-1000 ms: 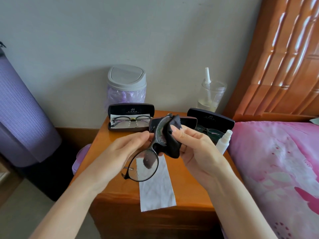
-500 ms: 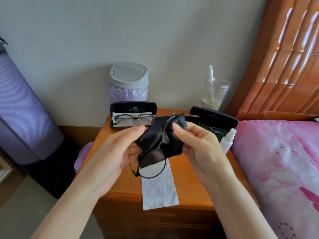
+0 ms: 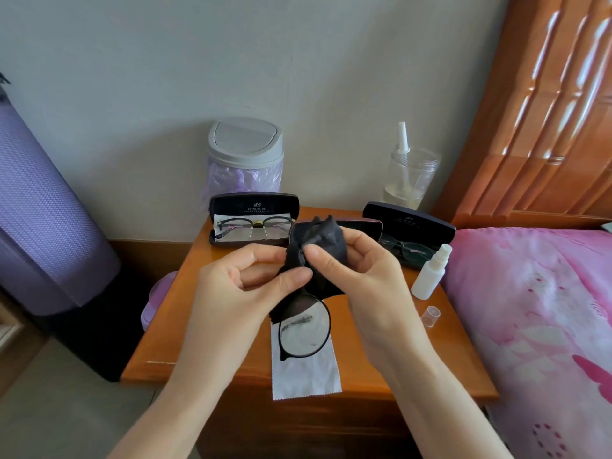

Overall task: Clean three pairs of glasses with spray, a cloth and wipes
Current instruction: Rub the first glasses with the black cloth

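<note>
Compared with half a second back, you've got the black microfibre cloth (image 3: 326,241) bunched up over the far lens of the round black-rimmed glasses (image 3: 306,332). The near lens now hangs bare and smeary instead of half covered. Your left hand (image 3: 245,293) pinches cloth and lens between thumb and forefinger, and your right hand (image 3: 357,276) pinches the cloth from the right the same way. The pair sits in the air above the white rectangular wipe (image 3: 304,376) at the near edge of the orange wooden bedside table (image 3: 205,326).

Containers: the open black hard case on the far left (image 3: 253,207) holds a dark-framed pair (image 3: 255,225). The open black case on the far right (image 3: 409,221) holds another dark pair (image 3: 407,248). A third case (image 3: 361,225) sits between them, mostly hidden, so I can't tell what's inside. The clear jar (image 3: 410,180) has pale liquid and a white stick in it. The grey swing-lid bin (image 3: 245,150) has a purple liner. The small white spray bottle (image 3: 430,273) stands uncapped, with its clear cap (image 3: 432,315) just near of it.
</note>
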